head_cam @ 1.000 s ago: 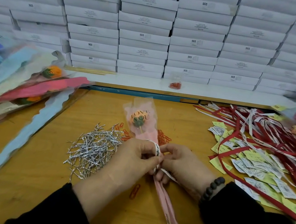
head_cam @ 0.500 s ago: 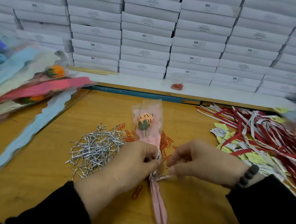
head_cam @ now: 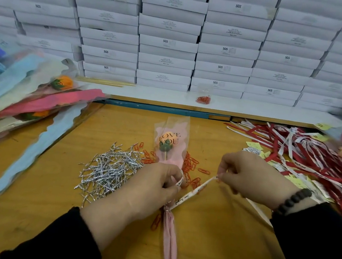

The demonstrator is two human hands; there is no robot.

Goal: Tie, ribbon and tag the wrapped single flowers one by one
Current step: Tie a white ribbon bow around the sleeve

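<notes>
Currently the left hand (head_cam: 147,189) grips the flower (head_cam: 169,150) at its neck on the surface (head_cam: 217,248); right fingers (head_cam: 221,175) pinch the ribbon (head_cam: 193,194) end. Pull taut, away from the neck, keeping the wrap steady.

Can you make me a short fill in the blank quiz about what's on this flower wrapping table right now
1. The right hand pulls one end of the white ____, which is wound round the wrapped flower.
2. The left hand grips the flower's ____ wrapper.
3. The pile of twist ties left of the flower is ____ in colour.
4. The right wrist wears a dark beaded ____.

Missing words: ribbon; pink; silver; bracelet
</notes>
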